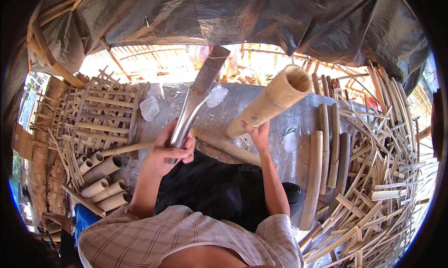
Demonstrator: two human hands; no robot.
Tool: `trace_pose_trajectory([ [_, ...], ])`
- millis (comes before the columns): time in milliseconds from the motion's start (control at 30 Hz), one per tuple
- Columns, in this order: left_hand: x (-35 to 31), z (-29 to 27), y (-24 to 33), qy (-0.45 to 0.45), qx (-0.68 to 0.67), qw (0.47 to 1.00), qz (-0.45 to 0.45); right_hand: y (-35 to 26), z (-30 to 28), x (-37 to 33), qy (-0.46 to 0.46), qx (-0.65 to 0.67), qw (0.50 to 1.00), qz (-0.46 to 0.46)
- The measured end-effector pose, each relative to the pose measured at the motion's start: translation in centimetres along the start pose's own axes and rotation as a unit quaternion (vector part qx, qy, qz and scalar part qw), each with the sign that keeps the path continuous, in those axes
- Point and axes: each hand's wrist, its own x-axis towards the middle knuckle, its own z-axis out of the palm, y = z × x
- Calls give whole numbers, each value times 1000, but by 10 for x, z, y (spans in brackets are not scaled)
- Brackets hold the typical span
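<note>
- Head view: the left hand was clenched tight around the handle of a broad metal blade, which rose up and away from the fist, its tip tilted toward the dark plastic sheet overhead
- The right hand gripped the lower end of a thick bamboo tube, fingers wrapped under it; the tube slanted up to the right, its hollow open end facing the camera
- Blade and tube stood near each other but apart, the blade to the left of the tube
- Below both hands a long bamboo pole lay across a rough block, over the person's dark-clothed lap
- Behind them spread a grey silvery sheet with pale lumps resting on it
- On the left a woven bamboo lattice frame leaned, and short cut bamboo sections lay stacked just below it
- On the right, curved split bamboo halves lay side by side, next to a big heap of thin bamboo strips
- The person wore a checked short-sleeved shirt
</note>
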Motion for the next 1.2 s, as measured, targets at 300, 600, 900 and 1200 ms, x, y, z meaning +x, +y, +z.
trace_pose_trajectory([
  [300, -10, 11, -17, -19, 71, 997, 18, -18, 34, -19, -92, -149, 983, -48],
  [600, -45, -7, 8, 7, 291, 956, -34, -14, 77, -20, -76, -246, 963, -86],
  [900, -76, -86, 15, 96, 332, 938, 5, 4, 91, 1, 2, -205, 972, -115],
  [1200, -80, -136, -4, 53, 113, 992, 13, -5, 54, -12, -10, -119, 993, 11],
])
